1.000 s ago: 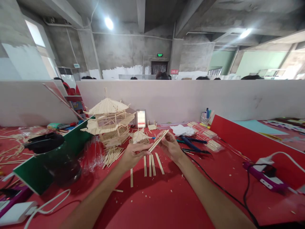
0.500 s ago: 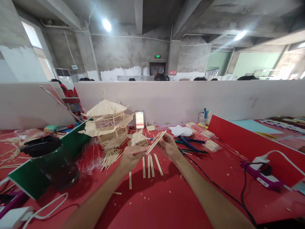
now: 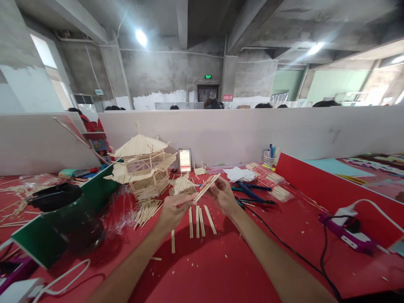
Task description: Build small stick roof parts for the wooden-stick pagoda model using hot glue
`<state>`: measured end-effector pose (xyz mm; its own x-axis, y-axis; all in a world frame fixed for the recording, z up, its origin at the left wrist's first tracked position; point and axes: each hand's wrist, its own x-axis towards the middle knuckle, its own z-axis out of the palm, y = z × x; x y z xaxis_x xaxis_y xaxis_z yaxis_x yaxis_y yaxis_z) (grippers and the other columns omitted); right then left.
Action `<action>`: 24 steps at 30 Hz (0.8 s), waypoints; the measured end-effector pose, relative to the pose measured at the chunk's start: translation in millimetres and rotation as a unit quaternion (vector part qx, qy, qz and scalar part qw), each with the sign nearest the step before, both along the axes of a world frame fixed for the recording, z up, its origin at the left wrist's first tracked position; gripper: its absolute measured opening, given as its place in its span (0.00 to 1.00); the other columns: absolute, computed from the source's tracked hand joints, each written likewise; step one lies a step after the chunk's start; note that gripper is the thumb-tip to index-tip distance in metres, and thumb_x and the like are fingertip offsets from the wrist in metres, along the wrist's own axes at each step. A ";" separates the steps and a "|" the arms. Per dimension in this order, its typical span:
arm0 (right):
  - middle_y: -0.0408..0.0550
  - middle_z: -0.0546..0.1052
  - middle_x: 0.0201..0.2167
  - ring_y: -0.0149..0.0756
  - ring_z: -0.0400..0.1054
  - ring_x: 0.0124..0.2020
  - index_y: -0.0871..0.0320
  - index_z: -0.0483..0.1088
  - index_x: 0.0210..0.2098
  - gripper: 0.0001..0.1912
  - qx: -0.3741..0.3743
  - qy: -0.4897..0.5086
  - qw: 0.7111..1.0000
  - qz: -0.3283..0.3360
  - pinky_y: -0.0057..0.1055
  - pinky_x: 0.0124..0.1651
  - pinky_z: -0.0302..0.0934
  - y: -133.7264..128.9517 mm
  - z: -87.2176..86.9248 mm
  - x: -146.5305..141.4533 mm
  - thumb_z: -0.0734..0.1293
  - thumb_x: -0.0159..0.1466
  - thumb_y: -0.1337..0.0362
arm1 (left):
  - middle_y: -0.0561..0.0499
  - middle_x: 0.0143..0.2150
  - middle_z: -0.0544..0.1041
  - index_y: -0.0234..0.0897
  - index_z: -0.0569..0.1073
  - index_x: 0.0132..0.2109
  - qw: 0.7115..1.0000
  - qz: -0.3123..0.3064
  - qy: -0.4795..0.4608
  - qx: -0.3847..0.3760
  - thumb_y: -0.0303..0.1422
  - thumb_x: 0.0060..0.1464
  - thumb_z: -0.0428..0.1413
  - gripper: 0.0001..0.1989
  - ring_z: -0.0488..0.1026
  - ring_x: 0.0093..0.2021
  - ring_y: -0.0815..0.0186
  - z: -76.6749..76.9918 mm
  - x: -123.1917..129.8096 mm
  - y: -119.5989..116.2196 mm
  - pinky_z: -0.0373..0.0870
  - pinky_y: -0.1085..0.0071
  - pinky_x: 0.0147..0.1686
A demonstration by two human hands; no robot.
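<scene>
Both my hands hold a thin pair of pale wooden sticks (image 3: 206, 188) above the red table, slanting up to the right. My left hand (image 3: 174, 209) pinches the lower end, and my right hand (image 3: 222, 194) grips near the upper end. Several stick pieces (image 3: 191, 223) lie on the table just below. Behind my left hand sits a small stick-built roof model (image 3: 183, 185). A larger tiered stick pavilion (image 3: 142, 166) stands to the left, with a pile of loose sticks (image 3: 147, 212) at its base.
At the left are a dark jar (image 3: 74, 223), clear plastic wrap (image 3: 121, 210) and a green divider (image 3: 34, 242). Pliers (image 3: 252, 191), white tissue (image 3: 240, 174) and bagged sticks (image 3: 279, 191) lie to the right. A black cable (image 3: 284, 244) crosses toward a purple power strip (image 3: 350, 237).
The view has tilted slightly. Both hands keep nearly the same place and hold on the sticks.
</scene>
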<state>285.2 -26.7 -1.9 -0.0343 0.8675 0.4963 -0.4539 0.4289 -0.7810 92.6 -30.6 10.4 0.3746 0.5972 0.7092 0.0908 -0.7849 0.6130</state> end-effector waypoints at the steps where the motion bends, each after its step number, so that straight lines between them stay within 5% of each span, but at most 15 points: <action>1: 0.49 0.79 0.36 0.44 0.74 0.44 0.53 0.70 0.34 0.20 0.000 0.003 1.000 -0.001 0.39 0.43 0.73 0.4 0.6 0.1 0.76 0.53 0.47 | 0.46 0.33 0.84 0.38 0.83 0.43 1.000 0.010 0.005 0.002 0.41 0.59 0.58 0.14 0.80 0.31 0.61 0.8 0.4 0.0 0.76 0.68 0.34; 7: 0.48 0.79 0.37 0.43 0.74 0.45 0.53 0.72 0.38 0.17 -0.004 0.031 1.000 -0.005 0.40 0.47 0.72 1.6 5.1 1.1 0.75 0.55 0.52 | 0.45 0.43 0.83 0.37 0.79 0.50 0.997 0.039 0.015 -0.059 0.40 0.58 0.59 0.17 0.80 0.40 0.60 3.1 7.9 0.6 0.76 0.67 0.43; 14: 0.48 0.80 0.40 0.43 0.74 0.47 0.52 0.73 0.40 0.17 -0.021 0.006 1.000 0.011 0.42 0.50 0.70 2.5 2.8 2.0 0.75 0.55 0.52 | 0.45 0.31 0.83 0.31 0.80 0.41 0.969 -0.020 -0.049 -0.242 0.47 0.53 0.61 0.21 0.79 0.30 0.62 -2.4 15.0 8.3 0.77 0.69 0.33; 18: 0.47 0.81 0.40 0.43 0.75 0.45 0.53 0.74 0.43 0.21 -0.036 -0.006 0.999 0.016 0.42 0.50 0.70 1.9 3.4 -0.1 0.77 0.52 0.54 | 0.45 0.34 0.83 0.32 0.80 0.39 0.974 0.017 -0.043 -0.220 0.44 0.54 0.60 0.17 0.79 0.31 0.63 1.0 12.5 7.8 0.76 0.71 0.32; 24: 0.46 0.81 0.34 0.41 0.76 0.38 0.55 0.74 0.35 0.17 -0.027 -0.025 0.999 -0.040 0.38 0.43 0.73 0.3 4.9 -3.7 0.76 0.53 0.52 | 0.49 0.35 0.84 0.36 0.81 0.45 0.989 0.109 0.064 -0.081 0.39 0.59 0.56 0.14 0.80 0.35 0.63 2.6 7.5 2.9 0.76 0.72 0.36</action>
